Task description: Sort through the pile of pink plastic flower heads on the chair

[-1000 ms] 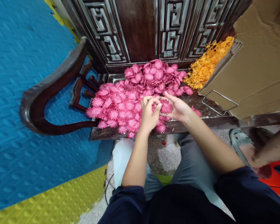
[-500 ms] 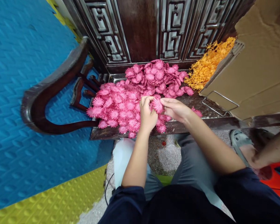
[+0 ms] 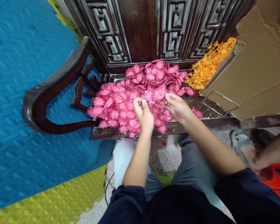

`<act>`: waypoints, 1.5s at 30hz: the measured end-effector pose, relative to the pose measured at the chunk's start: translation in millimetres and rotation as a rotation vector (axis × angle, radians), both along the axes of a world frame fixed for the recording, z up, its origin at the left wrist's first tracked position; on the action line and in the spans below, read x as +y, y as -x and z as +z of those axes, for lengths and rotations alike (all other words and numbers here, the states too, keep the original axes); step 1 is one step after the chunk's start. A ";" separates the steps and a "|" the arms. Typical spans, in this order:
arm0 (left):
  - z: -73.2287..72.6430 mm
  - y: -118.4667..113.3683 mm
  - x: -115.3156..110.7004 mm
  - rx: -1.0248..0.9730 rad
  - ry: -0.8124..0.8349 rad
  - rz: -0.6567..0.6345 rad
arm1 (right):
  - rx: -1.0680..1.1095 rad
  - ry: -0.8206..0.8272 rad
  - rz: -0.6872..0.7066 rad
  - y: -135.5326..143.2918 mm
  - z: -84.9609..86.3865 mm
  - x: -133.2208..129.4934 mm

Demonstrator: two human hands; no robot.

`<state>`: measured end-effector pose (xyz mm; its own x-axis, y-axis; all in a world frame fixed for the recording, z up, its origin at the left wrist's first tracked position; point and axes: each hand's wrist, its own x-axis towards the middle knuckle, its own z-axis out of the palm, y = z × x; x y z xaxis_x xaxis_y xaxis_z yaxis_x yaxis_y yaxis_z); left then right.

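A many-petalled pink artificial flower is at the thumb and fingertips of my right hand, above the heap. The right hand's other fingers are loosely bent beneath it. Just to the left, my left hand has its thumb raised and apart from its bent forefinger, with no flower clearly between them. Another pink flower shows right beyond the left fingertips; whether they touch it is unclear. Around both hands spreads a large heap of pink flowers on the dark wooden bench.
Orange artificial sprigs lie behind a cardboard box with a wire handle at right. A curved armrest bounds the left, beside a blue floor mat. Another person's foot in a sandal is at lower right.
My hands have moved apart; the left has drawn back to the left and turned thumb up. The flower that was between both hands is now farther up, by the right fingertips.
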<state>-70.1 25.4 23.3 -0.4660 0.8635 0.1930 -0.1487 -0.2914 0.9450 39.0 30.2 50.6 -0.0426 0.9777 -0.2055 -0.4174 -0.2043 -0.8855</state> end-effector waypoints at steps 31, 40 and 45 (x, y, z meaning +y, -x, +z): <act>38.7 118.1 -2.1 -0.813 0.512 0.084 | -1.331 -0.491 0.802 77.8 -60.4 -50.7; 42.7 118.1 -6.7 -0.959 0.503 0.021 | -1.568 -0.681 0.943 109.6 -85.0 -51.5; 42.8 121.8 -8.6 -0.951 0.497 -0.014 | -1.542 -0.710 0.908 112.6 -90.3 -50.7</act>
